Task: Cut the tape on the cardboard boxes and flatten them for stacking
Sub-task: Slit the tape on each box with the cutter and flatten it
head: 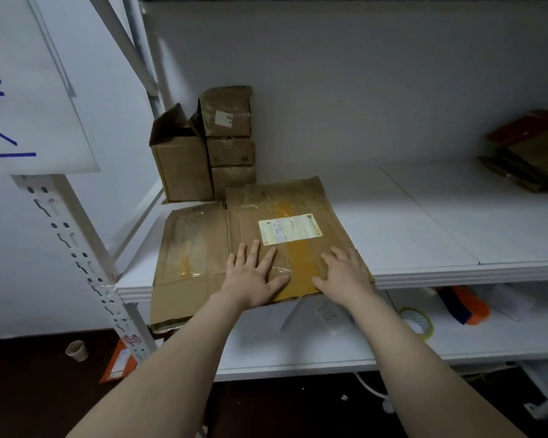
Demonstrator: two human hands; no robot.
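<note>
While left hand [253, 281] and right hand [346, 273] press spread fingers [254, 250] on the box [282, 197], its label [290, 229] is illegible.

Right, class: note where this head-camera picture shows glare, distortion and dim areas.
Head view: glare glints off the clear tape on the flattened box; head view: the shelf post leans from wide-angle distortion; head view: the far-right cardboard stack is dim and soft.
</note>
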